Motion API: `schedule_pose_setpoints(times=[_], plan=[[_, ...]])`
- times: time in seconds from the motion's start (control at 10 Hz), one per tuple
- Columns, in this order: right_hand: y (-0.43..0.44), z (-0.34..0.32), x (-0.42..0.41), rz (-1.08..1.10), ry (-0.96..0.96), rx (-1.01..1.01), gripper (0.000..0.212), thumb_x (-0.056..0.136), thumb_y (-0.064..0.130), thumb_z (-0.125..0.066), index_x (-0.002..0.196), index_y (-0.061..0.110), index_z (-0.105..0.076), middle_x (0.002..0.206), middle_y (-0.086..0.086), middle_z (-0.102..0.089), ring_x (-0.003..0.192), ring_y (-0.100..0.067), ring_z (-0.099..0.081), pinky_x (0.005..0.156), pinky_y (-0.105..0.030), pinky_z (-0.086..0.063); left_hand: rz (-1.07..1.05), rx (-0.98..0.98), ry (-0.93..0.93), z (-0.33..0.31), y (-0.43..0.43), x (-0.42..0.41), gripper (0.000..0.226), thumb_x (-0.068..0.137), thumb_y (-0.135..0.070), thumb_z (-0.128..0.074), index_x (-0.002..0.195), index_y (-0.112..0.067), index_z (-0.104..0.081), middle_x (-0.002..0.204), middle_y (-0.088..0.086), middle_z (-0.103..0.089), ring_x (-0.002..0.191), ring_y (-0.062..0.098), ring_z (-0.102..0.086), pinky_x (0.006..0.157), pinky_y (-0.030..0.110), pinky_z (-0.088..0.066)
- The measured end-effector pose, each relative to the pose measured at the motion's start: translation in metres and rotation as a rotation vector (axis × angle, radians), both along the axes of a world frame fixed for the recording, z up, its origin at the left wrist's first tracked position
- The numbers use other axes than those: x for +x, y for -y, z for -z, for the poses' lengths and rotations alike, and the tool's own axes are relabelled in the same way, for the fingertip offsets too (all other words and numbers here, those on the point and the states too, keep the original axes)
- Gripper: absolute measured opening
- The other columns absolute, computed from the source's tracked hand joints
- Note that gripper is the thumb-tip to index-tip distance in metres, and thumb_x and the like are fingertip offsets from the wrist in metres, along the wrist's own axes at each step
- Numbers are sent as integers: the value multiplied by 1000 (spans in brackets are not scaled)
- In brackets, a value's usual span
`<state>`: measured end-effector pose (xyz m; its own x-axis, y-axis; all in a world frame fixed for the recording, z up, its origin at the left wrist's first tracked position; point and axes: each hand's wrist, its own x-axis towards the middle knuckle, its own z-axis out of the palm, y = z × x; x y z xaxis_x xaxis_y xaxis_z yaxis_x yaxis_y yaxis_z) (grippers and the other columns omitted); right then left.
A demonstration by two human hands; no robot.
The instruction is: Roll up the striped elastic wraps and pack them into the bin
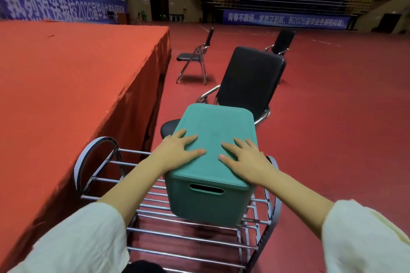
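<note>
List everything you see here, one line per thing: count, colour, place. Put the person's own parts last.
Green plastic bin: one, teal-green, centre, on the rack, with its flat lid on.
Chrome metal-bar rack: one, silver with dark curved ends, under the bin.
Black padded chairs with chrome frames: three; one right behind the bin, two farther out on the floor.
Cloth-covered stage: one, orange-red, left.
Floor: dark red, right and behind.
Blue banners with white writing: two, left wall and far wall.
Striped elastic wraps: none visible.
Cream sleeves: two, bottom corners.
Left hand: flat on the lid's left side.
Right hand: flat on the lid's right side.
</note>
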<state>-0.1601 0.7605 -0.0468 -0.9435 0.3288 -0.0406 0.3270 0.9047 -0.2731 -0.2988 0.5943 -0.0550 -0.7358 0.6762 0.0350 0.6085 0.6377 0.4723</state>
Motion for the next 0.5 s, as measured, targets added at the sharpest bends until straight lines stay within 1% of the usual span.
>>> schedule_pose_setpoints(times=[0.1,0.2,0.3,0.4,0.5], plan=[[-7,7,-1,5,-6,-12,56,96,59,-32,148,39,-27,161,3,-12,148,-25,-2,118,-46,-16,-51,-31,-31,1,-2,3,73,84,-67,-52,146,-34,-36,160,0,-17,145,25,-23,117,34,-17],[-15,7,2,-29,-6,-4,56,96,61,-31,148,42,-26,161,5,-12,148,-23,-1,117,-44,-16,-81,-76,-64,6,-4,14,73,85,-70,-46,148,-35,-31,161,0,-13,142,32,-24,116,37,-19],[-14,6,2,-48,28,22,56,96,61,-28,149,43,-22,162,4,-9,149,-23,1,119,-46,-14,-102,-122,-69,7,-3,20,72,87,-71,-39,150,-39,-24,161,-3,-9,143,34,-18,117,40,-17],[-11,6,1,-46,44,44,55,97,59,-25,149,43,-20,162,3,-8,148,-25,0,119,-52,-5,-102,-137,-29,4,-1,20,70,88,-70,-37,150,-40,-22,161,-6,-8,147,31,-8,118,43,-16],[-11,-2,0,-50,41,93,55,97,60,-26,148,41,-25,161,2,-13,148,-25,-4,117,-56,-1,-97,-155,-159,-3,-1,22,63,93,-63,-37,148,-35,-29,158,-4,-22,146,28,-12,116,42,-20]])
